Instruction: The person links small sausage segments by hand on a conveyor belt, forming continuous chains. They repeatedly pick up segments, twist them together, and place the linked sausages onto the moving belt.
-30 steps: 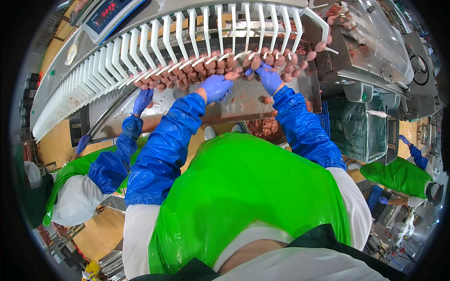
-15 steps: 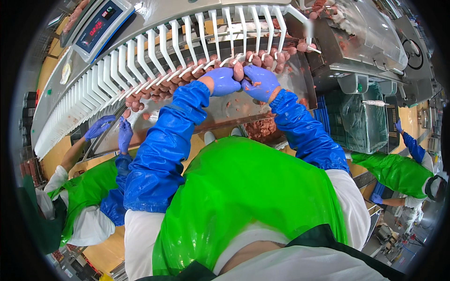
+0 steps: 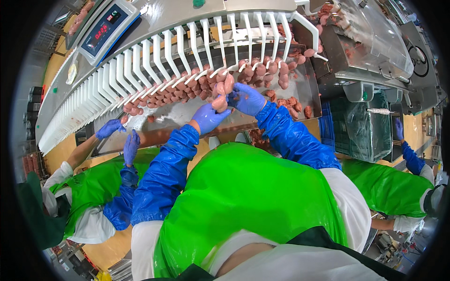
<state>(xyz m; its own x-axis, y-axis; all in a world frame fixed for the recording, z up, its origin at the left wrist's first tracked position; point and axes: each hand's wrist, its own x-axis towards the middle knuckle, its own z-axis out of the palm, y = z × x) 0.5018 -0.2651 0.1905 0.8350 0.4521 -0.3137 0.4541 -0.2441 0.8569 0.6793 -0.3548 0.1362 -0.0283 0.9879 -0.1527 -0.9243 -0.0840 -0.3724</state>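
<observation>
Both my hands wear purple gloves and are in front of a row of white hooks (image 3: 193, 44). Short plump sausage links (image 3: 219, 103) hang in a piece from the hooks down to my left hand (image 3: 209, 118), which is closed around the lower end. Against the right side of the same links, my right hand (image 3: 249, 99) has its fingers curled in; the links partly hide its fingertips. Many more linked sausages (image 3: 176, 93) dangle in bunches from the hooks to the left, and a few bunches (image 3: 283, 75) hang to the right.
Below the hooks lies a metal tray (image 3: 281, 122) with loose meat bits (image 3: 287, 104). A digital scale (image 3: 105, 30) stands at the upper left, a steel machine (image 3: 335, 47) at the upper right. Co-workers' gloved hands show at left (image 3: 131, 147) and right (image 3: 399, 129).
My hands have come down and toward me from the hooks. Several sausage links now show between them, where a single link showed before. The view has shifted slightly.
</observation>
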